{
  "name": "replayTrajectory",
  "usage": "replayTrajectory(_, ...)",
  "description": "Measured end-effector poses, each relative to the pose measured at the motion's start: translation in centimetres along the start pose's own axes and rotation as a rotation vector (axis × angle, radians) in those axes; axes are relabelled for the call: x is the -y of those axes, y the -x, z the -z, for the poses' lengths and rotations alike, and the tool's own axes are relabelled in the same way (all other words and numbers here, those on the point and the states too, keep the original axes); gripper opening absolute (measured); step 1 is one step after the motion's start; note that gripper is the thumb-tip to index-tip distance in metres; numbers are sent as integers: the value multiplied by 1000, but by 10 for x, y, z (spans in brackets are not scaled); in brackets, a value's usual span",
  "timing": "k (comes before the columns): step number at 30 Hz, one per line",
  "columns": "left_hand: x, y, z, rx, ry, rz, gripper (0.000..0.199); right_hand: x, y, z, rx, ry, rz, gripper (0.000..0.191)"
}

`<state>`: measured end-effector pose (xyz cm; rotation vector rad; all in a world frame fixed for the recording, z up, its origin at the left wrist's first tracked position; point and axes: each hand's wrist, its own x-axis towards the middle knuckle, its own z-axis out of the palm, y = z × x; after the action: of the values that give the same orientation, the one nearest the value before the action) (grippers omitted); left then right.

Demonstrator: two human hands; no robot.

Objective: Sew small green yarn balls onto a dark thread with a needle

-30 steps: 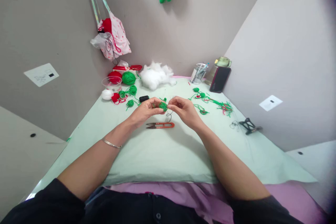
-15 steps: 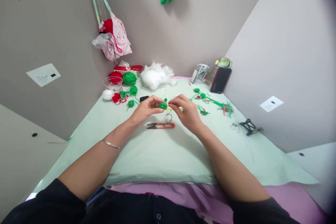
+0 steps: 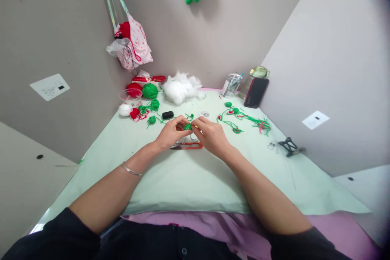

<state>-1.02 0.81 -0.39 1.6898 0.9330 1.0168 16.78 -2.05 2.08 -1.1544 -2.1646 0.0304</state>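
Observation:
My left hand [image 3: 170, 133] is closed on a small green crocheted piece [image 3: 187, 127], held between thumb and fingers over the table. Against the piece's right side, my right hand [image 3: 212, 135] is closed in a pinch. What its fingertips hold is too small to make out. A bit of yellow shows beside those fingertips. Just below both hands lie orange-handled thread snips [image 3: 195, 146], with dark thread looping near the handle. Beyond my left hand is a black thread spool [image 3: 167, 115].
Behind are white stuffing [image 3: 181, 88], a green yarn ball [image 3: 150, 91] and a clear plastic tub [image 3: 130, 96]. Green crocheted pieces with trailing yarn [image 3: 262, 125] lie right, near a phone [image 3: 256, 92], a pen cup [image 3: 232, 85] and a black stand [image 3: 289, 147]. A dotted bag [image 3: 140, 44] hangs left.
My right hand has moved left and slightly down, meeting the green piece. The piece has lowered a little with my left hand. The spool now shows more fully.

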Motion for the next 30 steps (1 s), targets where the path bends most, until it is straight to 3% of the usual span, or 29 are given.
replayTrajectory(4,12,-2,5,-72,-279,-30,22,2,-7,21,-92,-695,-210,14)
replayTrajectory(7,19,-5,14,-112,-434,-5,20,-12,-14,49,-152,-1145,-404,21)
replayTrajectory(11,19,-8,27,-201,-638,54,18,-43,-17,90,-539,-1365,-435,16)
replayTrajectory(14,18,-10,36,-279,-732,99,17,-63,-12,111,-794,-1434,-361,11)
replayTrajectory(17,21,-12,40,-340,-724,92,19,-75,-7,119,-869,-1367,-342,12)
replayTrajectory(22,26,-16,39,-370,-375,55,28,-94,-3,118,-854,-1195,-294,14)
replayTrajectory(26,16,-16,35,-256,75,24,45,-100,-4,111,-769,-1162,-345,18)
replayTrajectory(30,4,-11,30,-142,126,-2,41,-85,-11,91,-651,-1183,-498,25)
